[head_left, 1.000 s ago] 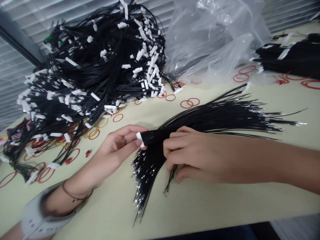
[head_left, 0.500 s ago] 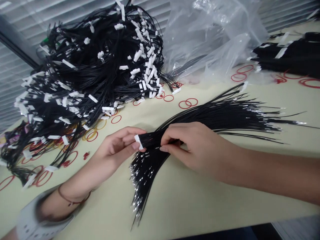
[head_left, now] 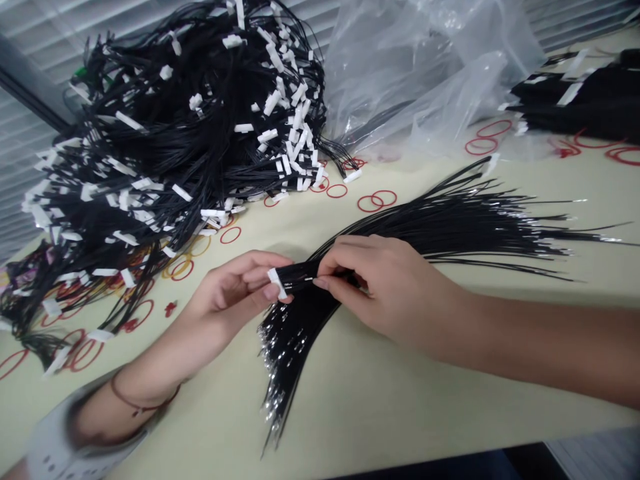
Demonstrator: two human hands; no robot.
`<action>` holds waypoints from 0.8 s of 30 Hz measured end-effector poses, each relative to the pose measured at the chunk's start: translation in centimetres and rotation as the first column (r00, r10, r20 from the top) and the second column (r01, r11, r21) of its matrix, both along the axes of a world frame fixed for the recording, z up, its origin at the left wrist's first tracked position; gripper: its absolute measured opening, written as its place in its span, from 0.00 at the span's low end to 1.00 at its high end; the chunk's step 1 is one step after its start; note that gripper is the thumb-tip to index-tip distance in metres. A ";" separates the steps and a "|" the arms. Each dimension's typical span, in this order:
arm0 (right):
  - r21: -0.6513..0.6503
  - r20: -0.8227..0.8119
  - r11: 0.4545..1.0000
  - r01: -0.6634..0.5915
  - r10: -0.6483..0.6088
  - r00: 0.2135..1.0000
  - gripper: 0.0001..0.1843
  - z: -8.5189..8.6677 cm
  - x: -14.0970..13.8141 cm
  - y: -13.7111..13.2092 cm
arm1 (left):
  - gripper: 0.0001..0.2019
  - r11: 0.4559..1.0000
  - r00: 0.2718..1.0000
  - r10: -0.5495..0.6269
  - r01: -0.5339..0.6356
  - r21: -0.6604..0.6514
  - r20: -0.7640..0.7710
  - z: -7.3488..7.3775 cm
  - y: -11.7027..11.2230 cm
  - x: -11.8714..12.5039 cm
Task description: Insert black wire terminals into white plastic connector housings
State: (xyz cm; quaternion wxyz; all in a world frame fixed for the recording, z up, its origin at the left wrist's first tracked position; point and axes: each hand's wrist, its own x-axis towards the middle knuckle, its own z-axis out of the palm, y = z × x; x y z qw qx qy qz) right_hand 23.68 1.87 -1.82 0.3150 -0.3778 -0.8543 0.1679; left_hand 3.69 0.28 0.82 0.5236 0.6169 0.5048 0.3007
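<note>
While your left grip [head_left: 235, 287] keeps a white connector [head_left: 277, 284] clamped between thumb and fingers over the middle of the pale surface [head_left: 400, 400], your right grip [head_left: 375, 273] carries a black wire [head_left: 309, 280] toward it. A second ago your right grip was spread loosely across the strands; now its thumb and forefinger are together, pinched on what appears to be that one wire, its silvery tip showing just ahead of them. Half a second ago the tip sat lower; now it lies over the wires running out of the connector, near it yet apart. The shift suggests the work has passed from picking out a wire to lining it up, though the connector's openings are too small to make out. One spray of wires [head_left: 295, 340] droops toward the surface's near edge, another [head_left: 460, 223] sweeps toward its right edge. A heap of wired connectors [head_left: 190, 133] sits toward the far left corner, a clear plastic bag [head_left: 430, 73] by the far edge.
</note>
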 end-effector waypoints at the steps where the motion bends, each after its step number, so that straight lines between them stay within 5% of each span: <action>1: 0.025 0.008 1.000 -0.004 0.004 1.000 0.07 0.0 0.0 0.0 | 0.09 1.000 1.000 0.000 0.000 -0.001 0.006 0.0 0.0 0.0; 15: 0.245 0.074 0.968 -0.053 0.036 0.997 0.08 0.1 0.0 -0.4 | 0.08 0.999 0.995 -0.022 0.026 -0.039 0.098 0.0 -0.1 0.0; 24: 0.099 0.090 0.992 -0.084 0.075 0.993 0.07 -0.2 0.0 -0.1 | 0.09 1.000 0.998 -0.010 0.010 -0.010 0.068 0.0 -0.1 0.2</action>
